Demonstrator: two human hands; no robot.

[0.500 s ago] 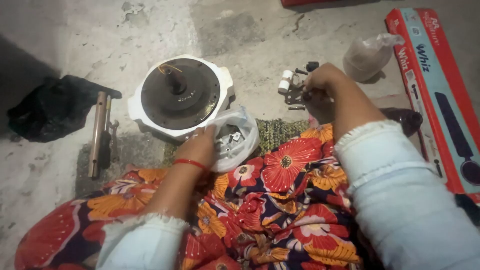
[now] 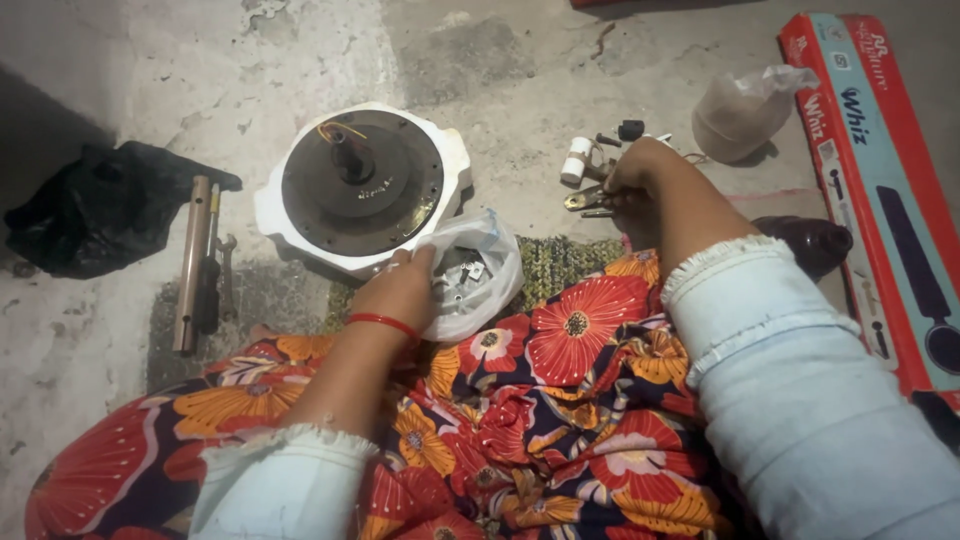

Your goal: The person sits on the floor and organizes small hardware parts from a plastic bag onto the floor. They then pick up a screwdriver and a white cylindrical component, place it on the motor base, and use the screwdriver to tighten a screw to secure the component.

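A round fan motor (image 2: 362,185) with a dark metal top, a central shaft and a white housing sits on the concrete floor ahead of me. My left hand (image 2: 400,290) grips the edge of a clear plastic bag (image 2: 480,268) holding small metal parts, just below the motor. My right hand (image 2: 632,185) reaches over a cluster of small tools and parts (image 2: 590,175) on the floor; its fingers are curled down among them, and whether they grip one is hidden. A red bangle circles my left wrist.
A black bag (image 2: 95,210) lies at the left beside a metal rod (image 2: 190,262) and a spanner (image 2: 226,275). A tied plastic bag (image 2: 742,110) and a long red carton (image 2: 880,190) lie at the right. A dark shoe (image 2: 805,243) rests by my right sleeve.
My left hand has shifted slightly on the plastic bag. My right hand stays over the small tools, barely moved.
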